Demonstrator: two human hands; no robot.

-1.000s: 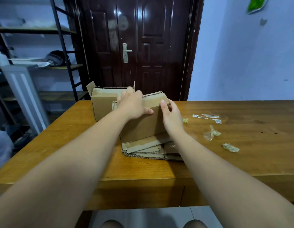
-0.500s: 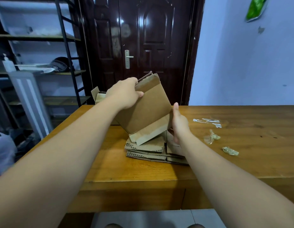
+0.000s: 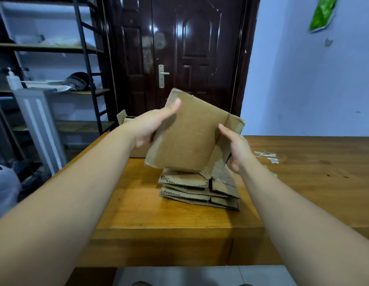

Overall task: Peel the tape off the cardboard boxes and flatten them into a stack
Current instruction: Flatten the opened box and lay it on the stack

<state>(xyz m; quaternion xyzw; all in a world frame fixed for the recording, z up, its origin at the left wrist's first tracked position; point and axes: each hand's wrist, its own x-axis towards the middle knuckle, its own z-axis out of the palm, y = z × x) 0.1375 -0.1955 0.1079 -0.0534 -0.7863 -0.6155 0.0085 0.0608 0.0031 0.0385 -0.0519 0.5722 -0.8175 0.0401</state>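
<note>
A flattened brown cardboard box (image 3: 192,137) hangs tilted in the air above the table. My left hand (image 3: 150,126) grips its left edge, thumb on the near face. My right hand (image 3: 237,149) holds its right edge, thumb up against the folded flap. Directly below lies a stack of flattened boxes (image 3: 198,188) on the wooden table (image 3: 158,211). An open cardboard box (image 3: 125,118) stands behind my left hand, mostly hidden.
Strips and balls of peeled clear tape (image 3: 266,156) lie on the table to the right of my right hand. A dark door (image 3: 179,54) stands behind the table. A metal shelf rack (image 3: 84,65) is on the left.
Both hands have lifted the flattened box off the stack and turned it higher, its broad face toward me. The camera has tilted up a little.
</note>
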